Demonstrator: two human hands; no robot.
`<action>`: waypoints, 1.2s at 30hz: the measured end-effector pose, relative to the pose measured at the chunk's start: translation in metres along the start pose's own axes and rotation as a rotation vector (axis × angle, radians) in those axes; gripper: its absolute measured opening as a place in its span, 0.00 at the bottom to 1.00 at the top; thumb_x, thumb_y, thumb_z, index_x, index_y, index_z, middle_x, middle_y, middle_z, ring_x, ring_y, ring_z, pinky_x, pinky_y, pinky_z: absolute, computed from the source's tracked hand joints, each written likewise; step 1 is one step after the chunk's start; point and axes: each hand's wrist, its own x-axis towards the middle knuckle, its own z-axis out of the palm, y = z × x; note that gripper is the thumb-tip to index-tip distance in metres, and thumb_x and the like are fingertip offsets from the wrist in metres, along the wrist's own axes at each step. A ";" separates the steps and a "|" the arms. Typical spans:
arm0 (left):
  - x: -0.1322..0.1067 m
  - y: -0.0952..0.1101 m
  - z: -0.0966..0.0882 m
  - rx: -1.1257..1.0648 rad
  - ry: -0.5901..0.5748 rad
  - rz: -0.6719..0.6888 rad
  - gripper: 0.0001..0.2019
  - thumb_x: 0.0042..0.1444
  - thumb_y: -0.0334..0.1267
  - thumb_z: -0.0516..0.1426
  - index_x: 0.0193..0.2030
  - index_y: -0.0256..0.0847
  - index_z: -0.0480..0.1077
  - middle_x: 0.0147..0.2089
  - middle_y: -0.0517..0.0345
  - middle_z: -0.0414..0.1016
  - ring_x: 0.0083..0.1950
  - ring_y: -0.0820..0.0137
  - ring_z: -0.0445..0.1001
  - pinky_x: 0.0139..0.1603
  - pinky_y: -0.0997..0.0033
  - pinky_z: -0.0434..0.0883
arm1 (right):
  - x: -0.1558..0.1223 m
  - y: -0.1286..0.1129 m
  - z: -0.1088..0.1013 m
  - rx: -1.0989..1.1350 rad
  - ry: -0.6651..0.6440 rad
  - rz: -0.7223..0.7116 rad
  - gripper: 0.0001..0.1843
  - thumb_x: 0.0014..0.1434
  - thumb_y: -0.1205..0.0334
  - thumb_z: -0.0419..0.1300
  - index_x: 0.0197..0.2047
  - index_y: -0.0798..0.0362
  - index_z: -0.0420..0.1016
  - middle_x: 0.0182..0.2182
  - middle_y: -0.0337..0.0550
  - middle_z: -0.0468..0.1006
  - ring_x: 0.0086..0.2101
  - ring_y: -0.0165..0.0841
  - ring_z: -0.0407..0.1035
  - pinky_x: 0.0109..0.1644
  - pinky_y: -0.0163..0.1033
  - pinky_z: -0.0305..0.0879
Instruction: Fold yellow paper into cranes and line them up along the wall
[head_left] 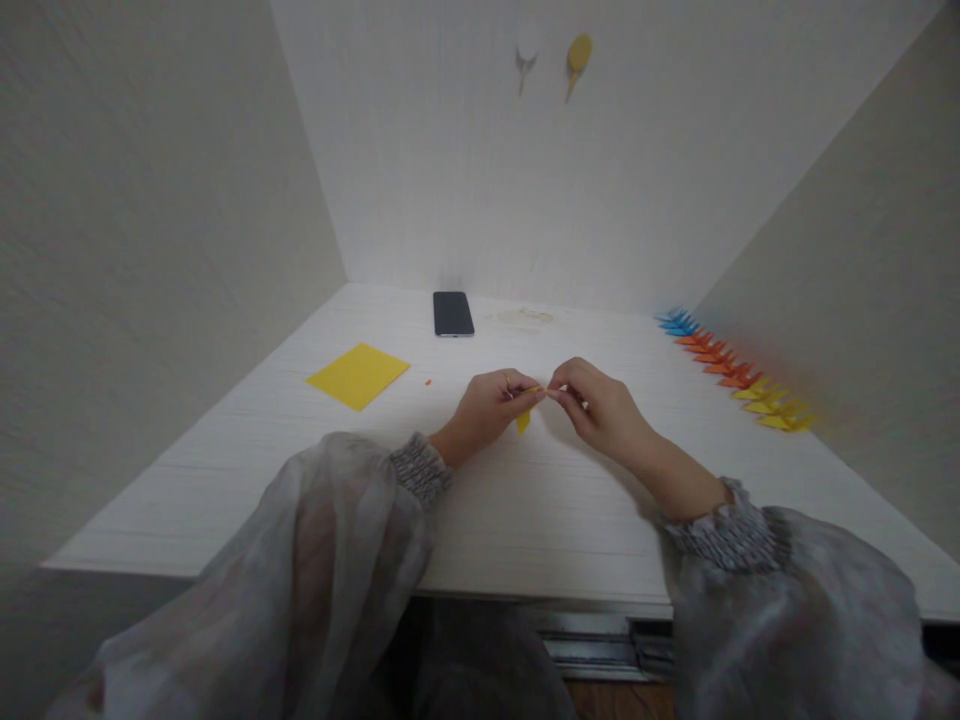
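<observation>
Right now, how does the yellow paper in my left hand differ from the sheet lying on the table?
The held paper shows as a small, narrow piece; the sheet is wide and four-cornered. The held paper is in your left hand; the sheet lies flat, untouched. Both are yellow.

A dark phone (pixel 454 314) lies flat on the white table (pixel 210 480), upper centre of the frame, near the back wall (pixel 420 180). Right of it, a pale brown stain (pixel 525 317) marks the surface. Left of centre are a yellow paper square (pixel 358 376) and, just beside it, a tiny orange scrap (pixel 428 382). Along the right side runs a slanting row of folded paper shapes (pixel 718 360), blue, then orange, then yellow. At top centre, a white hook (pixel 527 48) and a yellow hook (pixel 579 52) are on the wall. Metal rails (pixel 589 652) show at bottom centre.
</observation>
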 end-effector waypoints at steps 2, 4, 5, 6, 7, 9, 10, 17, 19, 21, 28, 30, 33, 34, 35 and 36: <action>0.000 -0.002 0.000 -0.017 0.001 0.010 0.11 0.50 0.42 0.55 0.31 0.37 0.73 0.28 0.58 0.72 0.29 0.76 0.67 0.29 0.77 0.63 | 0.000 0.001 0.000 0.119 0.037 0.032 0.04 0.56 0.64 0.52 0.37 0.52 0.64 0.31 0.42 0.67 0.27 0.29 0.63 0.30 0.35 0.60; 0.000 -0.003 0.000 -0.009 -0.001 0.022 0.11 0.50 0.42 0.54 0.32 0.37 0.73 0.29 0.58 0.72 0.29 0.76 0.67 0.29 0.77 0.63 | 0.001 0.001 0.001 0.211 0.043 0.048 0.05 0.56 0.63 0.54 0.37 0.52 0.66 0.31 0.41 0.67 0.27 0.28 0.62 0.30 0.35 0.60; 0.000 -0.003 0.000 0.004 -0.003 0.028 0.11 0.50 0.43 0.55 0.32 0.38 0.73 0.29 0.58 0.72 0.29 0.76 0.67 0.29 0.77 0.63 | 0.001 0.001 0.001 0.246 0.039 0.055 0.04 0.55 0.62 0.54 0.36 0.52 0.66 0.30 0.41 0.67 0.27 0.28 0.62 0.30 0.34 0.61; 0.000 -0.004 0.000 0.018 -0.005 0.034 0.11 0.50 0.43 0.55 0.32 0.38 0.73 0.29 0.58 0.72 0.29 0.76 0.67 0.29 0.77 0.63 | 0.002 0.001 0.002 0.273 0.037 0.066 0.04 0.55 0.62 0.55 0.35 0.52 0.67 0.30 0.41 0.67 0.27 0.28 0.62 0.30 0.34 0.60; 0.000 -0.004 -0.001 0.031 -0.006 0.039 0.11 0.50 0.43 0.55 0.32 0.38 0.73 0.29 0.58 0.73 0.30 0.75 0.67 0.30 0.76 0.63 | 0.002 0.001 0.002 0.294 0.035 0.081 0.04 0.55 0.61 0.55 0.34 0.52 0.68 0.29 0.40 0.68 0.27 0.28 0.62 0.30 0.34 0.60; 0.000 -0.004 -0.001 0.048 -0.003 0.047 0.11 0.50 0.44 0.55 0.32 0.39 0.73 0.29 0.58 0.73 0.30 0.75 0.67 0.30 0.76 0.63 | 0.002 0.001 0.004 0.317 0.031 0.116 0.05 0.54 0.60 0.56 0.32 0.52 0.68 0.28 0.40 0.68 0.26 0.27 0.61 0.29 0.34 0.60; 0.000 -0.004 -0.001 0.052 0.001 0.048 0.12 0.50 0.44 0.55 0.33 0.39 0.73 0.30 0.58 0.73 0.30 0.75 0.67 0.30 0.76 0.63 | 0.002 0.001 0.004 0.321 0.032 0.132 0.05 0.54 0.60 0.56 0.31 0.52 0.69 0.27 0.39 0.68 0.26 0.27 0.61 0.29 0.34 0.59; 0.000 -0.001 -0.001 0.063 0.022 0.059 0.11 0.49 0.43 0.55 0.30 0.38 0.73 0.28 0.58 0.72 0.29 0.76 0.66 0.30 0.76 0.63 | 0.003 0.000 0.005 0.365 0.056 0.197 0.07 0.52 0.58 0.58 0.27 0.53 0.68 0.23 0.37 0.66 0.23 0.26 0.58 0.27 0.34 0.56; 0.000 -0.001 -0.001 0.060 0.018 0.058 0.11 0.49 0.43 0.56 0.30 0.37 0.73 0.28 0.58 0.72 0.29 0.76 0.67 0.30 0.77 0.63 | 0.003 0.000 0.006 0.389 0.051 0.224 0.07 0.52 0.59 0.58 0.27 0.53 0.68 0.23 0.37 0.65 0.23 0.26 0.57 0.27 0.34 0.55; 0.000 0.000 -0.001 0.050 0.012 0.048 0.11 0.49 0.43 0.55 0.30 0.37 0.73 0.28 0.58 0.72 0.28 0.76 0.67 0.30 0.77 0.63 | 0.003 -0.001 0.006 0.425 0.047 0.255 0.07 0.51 0.59 0.58 0.26 0.54 0.68 0.22 0.36 0.64 0.23 0.26 0.57 0.27 0.34 0.55; 0.000 0.000 0.000 -0.006 -0.001 0.006 0.10 0.49 0.41 0.55 0.30 0.36 0.72 0.29 0.58 0.72 0.27 0.77 0.66 0.29 0.77 0.63 | 0.002 0.000 0.009 0.588 0.073 0.355 0.07 0.50 0.61 0.59 0.25 0.54 0.68 0.21 0.36 0.64 0.22 0.25 0.56 0.23 0.33 0.53; 0.000 0.000 0.000 -0.019 -0.005 -0.003 0.10 0.49 0.42 0.55 0.31 0.36 0.72 0.28 0.58 0.72 0.27 0.77 0.66 0.28 0.77 0.63 | 0.002 0.000 0.010 0.611 0.087 0.386 0.06 0.49 0.61 0.59 0.25 0.54 0.68 0.20 0.35 0.64 0.20 0.25 0.55 0.22 0.32 0.52; 0.000 0.000 0.001 -0.036 -0.027 -0.006 0.11 0.50 0.42 0.55 0.31 0.36 0.72 0.28 0.58 0.72 0.26 0.78 0.65 0.27 0.78 0.62 | 0.002 -0.002 0.011 0.632 0.090 0.434 0.07 0.48 0.61 0.59 0.25 0.54 0.68 0.19 0.34 0.63 0.19 0.24 0.54 0.21 0.32 0.51; 0.000 0.000 0.001 -0.041 -0.031 -0.006 0.11 0.50 0.42 0.55 0.31 0.36 0.72 0.28 0.59 0.72 0.26 0.78 0.65 0.27 0.78 0.62 | 0.002 -0.003 0.011 0.640 0.086 0.450 0.07 0.48 0.60 0.59 0.25 0.54 0.68 0.18 0.34 0.63 0.18 0.24 0.54 0.20 0.32 0.50; 0.000 0.000 0.001 -0.045 -0.032 -0.005 0.12 0.50 0.43 0.54 0.31 0.36 0.72 0.28 0.59 0.72 0.26 0.78 0.65 0.27 0.78 0.62 | 0.001 -0.003 0.010 0.644 0.081 0.463 0.07 0.49 0.60 0.59 0.25 0.54 0.68 0.17 0.33 0.62 0.18 0.24 0.54 0.21 0.32 0.51; 0.000 -0.001 0.001 -0.049 -0.028 -0.008 0.12 0.50 0.43 0.54 0.31 0.36 0.72 0.28 0.59 0.71 0.26 0.78 0.65 0.26 0.78 0.62 | 0.001 -0.004 0.009 0.648 0.077 0.470 0.08 0.50 0.59 0.58 0.25 0.54 0.68 0.16 0.33 0.62 0.18 0.24 0.55 0.21 0.32 0.51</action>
